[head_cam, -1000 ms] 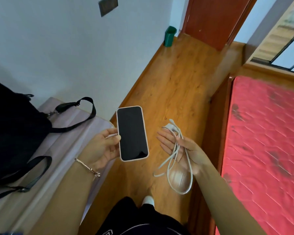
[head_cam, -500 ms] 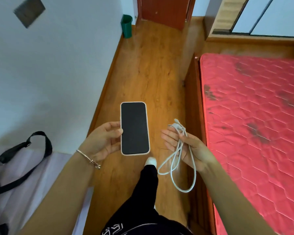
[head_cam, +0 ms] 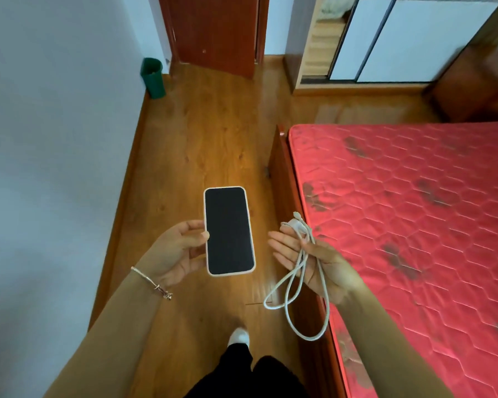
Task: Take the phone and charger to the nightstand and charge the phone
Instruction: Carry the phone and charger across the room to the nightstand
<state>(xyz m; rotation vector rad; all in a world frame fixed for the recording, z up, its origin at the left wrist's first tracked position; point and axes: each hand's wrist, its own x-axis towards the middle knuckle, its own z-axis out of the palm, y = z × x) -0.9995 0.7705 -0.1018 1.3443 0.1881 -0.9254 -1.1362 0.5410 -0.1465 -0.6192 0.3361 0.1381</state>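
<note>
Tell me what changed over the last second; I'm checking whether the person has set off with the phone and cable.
The view swung right and forward: the black bag and its table dropped out of sight, while the red quilted mattress, green bin and brown door came into fuller view. Nothing was grasped or released: the left hand holds the dark-screened phone, the right hand the looped white charger cable.

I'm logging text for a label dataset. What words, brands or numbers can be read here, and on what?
None can be read.
The phone screen is dark and blank.
The charger shows no marking.
The green bin and the door show no lettering.
</note>
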